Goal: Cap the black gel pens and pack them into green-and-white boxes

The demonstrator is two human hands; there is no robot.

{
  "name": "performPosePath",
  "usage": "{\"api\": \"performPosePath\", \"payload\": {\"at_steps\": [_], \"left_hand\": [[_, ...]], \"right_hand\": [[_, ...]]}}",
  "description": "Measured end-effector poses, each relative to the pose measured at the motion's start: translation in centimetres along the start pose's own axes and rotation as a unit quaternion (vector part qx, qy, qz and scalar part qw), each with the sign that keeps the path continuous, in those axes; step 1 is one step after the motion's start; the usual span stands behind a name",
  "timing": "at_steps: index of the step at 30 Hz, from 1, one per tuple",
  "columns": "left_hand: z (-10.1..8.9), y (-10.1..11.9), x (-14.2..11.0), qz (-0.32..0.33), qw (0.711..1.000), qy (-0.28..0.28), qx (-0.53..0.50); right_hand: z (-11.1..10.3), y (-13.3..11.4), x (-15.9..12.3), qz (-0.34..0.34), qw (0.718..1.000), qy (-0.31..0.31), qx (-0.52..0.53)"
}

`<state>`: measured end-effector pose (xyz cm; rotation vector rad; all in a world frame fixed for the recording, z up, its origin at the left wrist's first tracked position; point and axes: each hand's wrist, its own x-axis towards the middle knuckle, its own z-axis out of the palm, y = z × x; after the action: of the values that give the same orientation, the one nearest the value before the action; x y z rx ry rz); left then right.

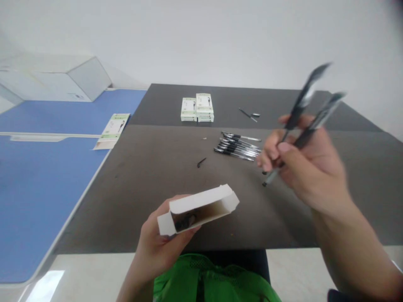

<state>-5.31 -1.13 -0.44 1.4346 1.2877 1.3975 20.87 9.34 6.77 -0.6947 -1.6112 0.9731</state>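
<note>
My left hand (pixel 163 243) is closed round a small white cardboard box (pixel 201 201), its open end with spread flaps turned up toward me. Some dark pen ends show inside it, at the left. Raised over the right side of the table, my right hand (pixel 305 163) grips two black-and-clear pens (pixel 302 100), which are tilted and blurred by motion. Just left of that hand lies a row of several similar pens (pixel 237 147) on the dark table.
Small pen boxes (pixel 197 108) stand stacked at the back of the dark table (pixel 151 167). Near them lie a pen and a loose cap (pixel 255 115). A black pen clip (pixel 201 162) lies mid-table. At left, a flattened pen box (pixel 112 130) and a large white box (pixel 56 77) rest on blue surfaces.
</note>
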Motion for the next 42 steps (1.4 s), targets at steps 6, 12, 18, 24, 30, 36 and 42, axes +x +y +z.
{"api": "performPosePath", "payload": {"at_steps": [6, 12, 18, 24, 30, 36, 42], "left_hand": [[1.5, -0.5, -0.4, 0.021, 1.0, -0.018, 0.0], [2.4, 0.5, -0.6, -0.042, 0.995, -0.024, -0.083], [2.6, 0.0, -0.8, -0.07, 0.988, -0.029, -0.137], [2.8, 0.1, 0.0, -0.079, 0.982, -0.013, -0.173], [1.6, -1.0, 0.7, -0.088, 0.981, 0.061, -0.162], [0.4, -2.2, 0.9, -0.122, 0.978, 0.076, -0.153], [0.7, -1.7, 0.8, -0.161, 0.974, 0.089, -0.13]], "right_hand": [[6.5, -5.9, -0.3, -0.007, 0.982, -0.006, 0.19], [8.8, -3.5, -0.1, -0.02, 0.983, -0.109, 0.145], [8.1, -3.0, -0.6, 0.017, 0.987, -0.143, 0.071], [7.9, -3.1, -0.5, -0.039, 0.977, -0.207, -0.004], [3.0, -1.6, 0.7, -0.108, 0.968, -0.094, -0.206], [-4.9, 8.9, 2.6, 0.04, 0.872, -0.127, -0.472], [-4.3, 13.0, 3.6, 0.054, 0.815, -0.199, -0.541]]}}
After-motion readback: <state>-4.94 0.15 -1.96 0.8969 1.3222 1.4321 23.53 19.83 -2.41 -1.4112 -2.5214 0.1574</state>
